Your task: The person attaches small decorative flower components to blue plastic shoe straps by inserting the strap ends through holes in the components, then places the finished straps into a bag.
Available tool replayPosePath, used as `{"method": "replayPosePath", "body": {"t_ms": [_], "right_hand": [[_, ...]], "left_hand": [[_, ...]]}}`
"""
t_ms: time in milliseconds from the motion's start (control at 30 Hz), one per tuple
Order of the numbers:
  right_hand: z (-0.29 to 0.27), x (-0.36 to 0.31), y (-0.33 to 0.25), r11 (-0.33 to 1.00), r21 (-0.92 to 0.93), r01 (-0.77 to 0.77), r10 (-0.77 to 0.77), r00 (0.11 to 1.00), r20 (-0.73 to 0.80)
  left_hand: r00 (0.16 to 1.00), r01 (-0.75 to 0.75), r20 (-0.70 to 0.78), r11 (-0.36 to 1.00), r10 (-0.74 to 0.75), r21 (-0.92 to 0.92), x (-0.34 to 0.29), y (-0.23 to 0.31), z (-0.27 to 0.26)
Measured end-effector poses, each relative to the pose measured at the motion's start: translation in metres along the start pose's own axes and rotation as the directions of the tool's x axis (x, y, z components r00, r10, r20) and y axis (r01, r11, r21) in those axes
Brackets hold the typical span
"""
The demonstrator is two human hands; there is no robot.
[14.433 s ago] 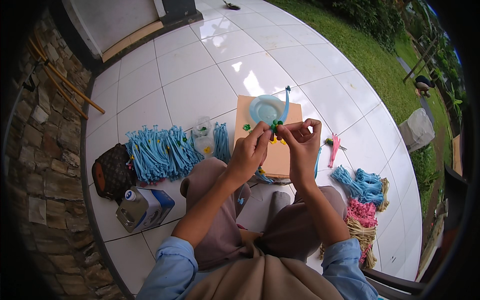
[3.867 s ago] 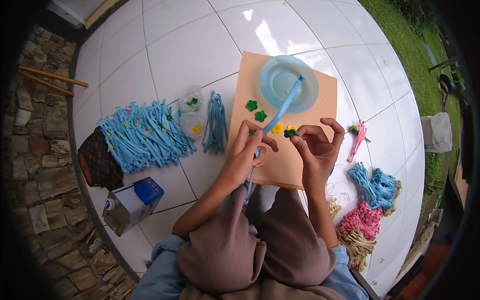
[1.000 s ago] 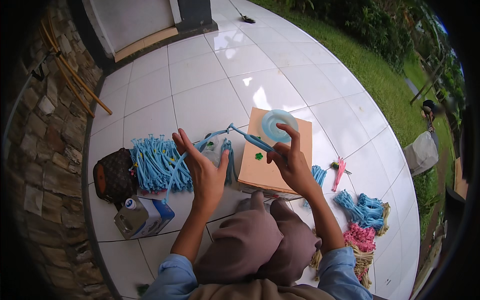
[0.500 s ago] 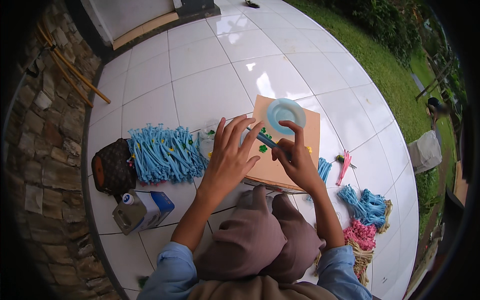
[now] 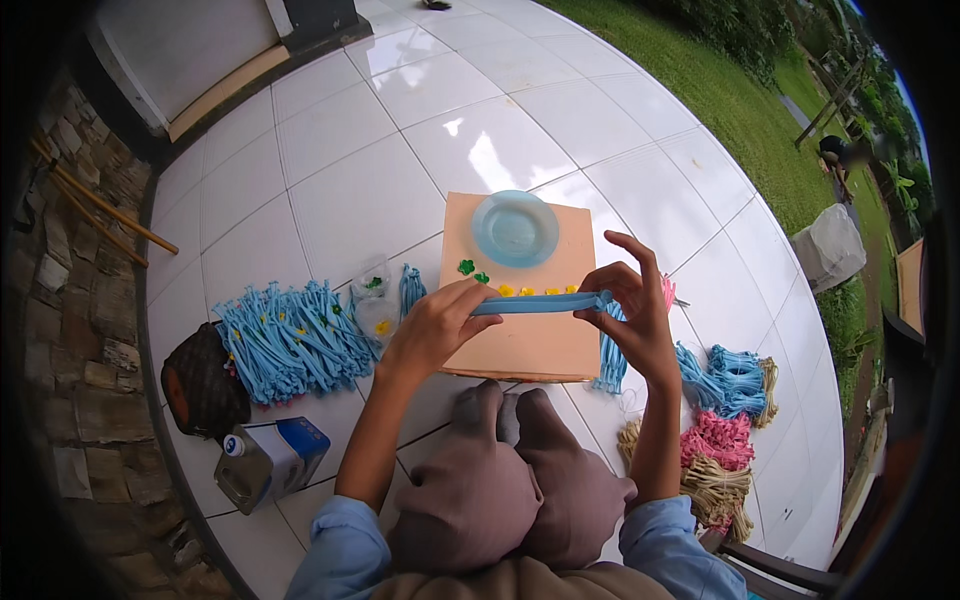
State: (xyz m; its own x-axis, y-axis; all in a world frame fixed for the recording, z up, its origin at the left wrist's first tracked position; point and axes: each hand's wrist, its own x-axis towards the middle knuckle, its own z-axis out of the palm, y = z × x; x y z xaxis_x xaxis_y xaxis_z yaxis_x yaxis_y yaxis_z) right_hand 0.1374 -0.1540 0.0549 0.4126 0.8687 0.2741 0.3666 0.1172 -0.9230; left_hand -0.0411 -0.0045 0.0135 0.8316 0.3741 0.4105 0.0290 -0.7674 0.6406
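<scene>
A flat blue strip [image 5: 540, 303] is stretched level between my two hands above a cardboard box [image 5: 530, 350]. My left hand [image 5: 425, 335] pinches its left end between thumb and fingers. At the other end, my right hand [image 5: 640, 315] grips the ruffled tip, with the index finger raised. Just beyond the strip, several small yellow flower-shaped pieces [image 5: 527, 291] lie in a row on the box. Green flower-shaped pieces [image 5: 466, 267] sit to their left. A pale blue plate [image 5: 482, 225] rests at the box's far side.
On the left floor are a heap of blue strips [image 5: 290, 340], a brown bag [image 5: 205, 380], a metal can [image 5: 270, 462] and clear packets [image 5: 375, 300]. Blue [image 5: 735, 380], pink [image 5: 718, 440] and beige bundles [image 5: 715, 485] lie at right. A stone wall [image 5: 90, 400] borders the left.
My hands have moved apart and lowered, and the strip has gone from slanted to level. My left hand, spread before, now pinches its end. The view has shifted, and more yellow pieces show.
</scene>
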Motion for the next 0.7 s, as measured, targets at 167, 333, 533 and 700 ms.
{"method": "replayPosePath", "body": {"t_ms": [167,333,533,700], "right_hand": [[0.003,0.002,0.013,0.991,0.128,0.027,-0.017,0.997,-0.079],[0.004,0.001,0.025,0.994,0.104,0.02,0.003,0.977,-0.214],[0.015,0.005,0.055,0.895,0.442,-0.057,0.221,0.918,-0.328],[0.04,-0.002,0.103,0.971,-0.209,-0.116,0.089,0.987,-0.134]], "left_hand": [[0.998,-0.044,-0.035,0.999,0.043,-0.016,0.0,-0.008,0.005],[0.895,0.385,0.019,0.75,-0.446,-0.538,-0.006,-0.013,0.004],[0.902,0.315,0.115,0.452,-0.417,-0.834,-0.003,-0.023,0.012],[0.88,0.291,0.035,0.481,-0.473,-0.827,-0.007,-0.036,0.025]]}}
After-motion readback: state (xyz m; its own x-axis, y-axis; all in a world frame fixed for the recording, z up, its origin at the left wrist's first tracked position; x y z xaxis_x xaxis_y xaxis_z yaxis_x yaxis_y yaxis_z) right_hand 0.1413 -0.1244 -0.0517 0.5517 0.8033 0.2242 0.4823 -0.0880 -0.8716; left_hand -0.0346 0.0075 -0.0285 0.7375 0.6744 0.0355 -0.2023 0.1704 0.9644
